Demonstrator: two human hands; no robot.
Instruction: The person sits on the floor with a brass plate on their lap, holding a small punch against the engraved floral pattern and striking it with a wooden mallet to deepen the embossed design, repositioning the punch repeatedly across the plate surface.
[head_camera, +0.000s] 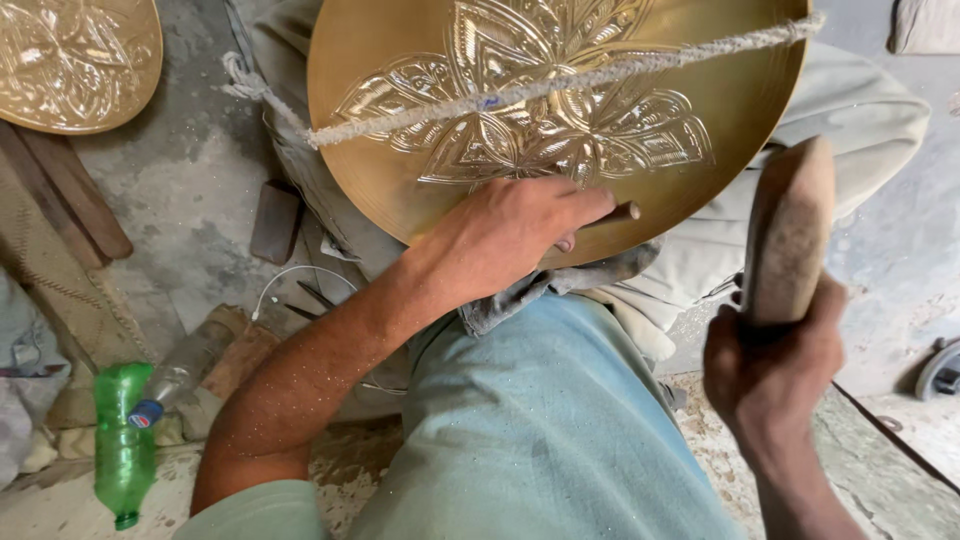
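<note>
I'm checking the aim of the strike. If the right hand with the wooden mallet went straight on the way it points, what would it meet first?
Probably the end of the thin tool held by the left hand against the engraved brass tray. The right hand raises the wooden mallet beside it; depth is unclear.

Our left hand (505, 235) rests on the plate's (380, 90) six-o'clock rim, pinching a chisel (618, 212). A rope (560, 85) crosses the plate from nine to two. Our right hand (772, 355), at four o'clock, holds a mallet (790, 230) upright. A bottle (122, 440) lies on the floor (190, 190) at eight o'clock.
</note>
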